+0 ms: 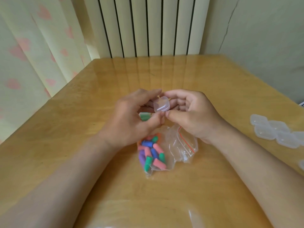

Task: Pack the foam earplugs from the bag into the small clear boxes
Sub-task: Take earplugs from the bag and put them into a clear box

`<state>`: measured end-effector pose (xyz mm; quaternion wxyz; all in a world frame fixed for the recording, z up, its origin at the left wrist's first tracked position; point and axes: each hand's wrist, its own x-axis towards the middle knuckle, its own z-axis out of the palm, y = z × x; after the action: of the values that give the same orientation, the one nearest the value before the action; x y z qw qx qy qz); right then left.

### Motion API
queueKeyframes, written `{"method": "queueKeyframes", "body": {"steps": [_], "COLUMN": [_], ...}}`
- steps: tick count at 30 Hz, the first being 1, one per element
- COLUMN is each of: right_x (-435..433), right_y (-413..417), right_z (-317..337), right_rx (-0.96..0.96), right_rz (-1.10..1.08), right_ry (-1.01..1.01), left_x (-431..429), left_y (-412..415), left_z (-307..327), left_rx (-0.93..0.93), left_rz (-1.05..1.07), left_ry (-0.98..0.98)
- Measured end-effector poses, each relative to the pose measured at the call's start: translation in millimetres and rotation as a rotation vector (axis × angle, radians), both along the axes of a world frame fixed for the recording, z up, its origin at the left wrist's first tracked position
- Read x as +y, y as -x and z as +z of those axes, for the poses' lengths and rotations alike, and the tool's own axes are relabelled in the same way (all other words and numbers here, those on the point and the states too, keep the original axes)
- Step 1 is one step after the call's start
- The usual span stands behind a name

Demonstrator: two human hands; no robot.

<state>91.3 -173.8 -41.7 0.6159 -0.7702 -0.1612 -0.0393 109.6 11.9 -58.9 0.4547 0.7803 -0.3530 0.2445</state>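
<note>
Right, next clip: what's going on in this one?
A person pinches one small clear box between the left hand and the right hand, just above the wooden table. Whether its lid is open cannot be told. Below the hands lies the zip bag, with coloured foam earplugs inside. Green earplugs show by the left palm. More clear boxes sit at the table's right edge.
</note>
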Motion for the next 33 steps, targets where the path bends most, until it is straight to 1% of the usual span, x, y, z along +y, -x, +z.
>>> {"method": "queueKeyframes", "body": {"steps": [6,13,19,24,33], "right_x": [-1.1,-0.6,0.9,2.2,1.9], "right_y": [-0.1,0.7,0.6,-1.2,-1.5], "right_z": [3.5,4.2,2.4,1.2,2.3], "right_rx": [0.063,0.074,0.078,0.077,0.064], "right_rz": [0.014,0.020,0.012,-0.009,-0.016], "right_ry": [-0.046,-0.053,-0.046,-0.055,-0.086], "left_x": [-0.5,0.8,1.0,1.2,-0.5], "left_y": [-1.0,-1.3,-0.4,-0.3,2.0], "left_z": [-0.6,0.0,1.0,1.9,3.2], "left_rx": [-0.022,-0.069,-0.074,-0.041,-0.071], "left_rz": [0.007,0.021,0.035,0.026,0.030], "left_ry": [0.033,0.006,-0.008,-0.013,-0.023]}}
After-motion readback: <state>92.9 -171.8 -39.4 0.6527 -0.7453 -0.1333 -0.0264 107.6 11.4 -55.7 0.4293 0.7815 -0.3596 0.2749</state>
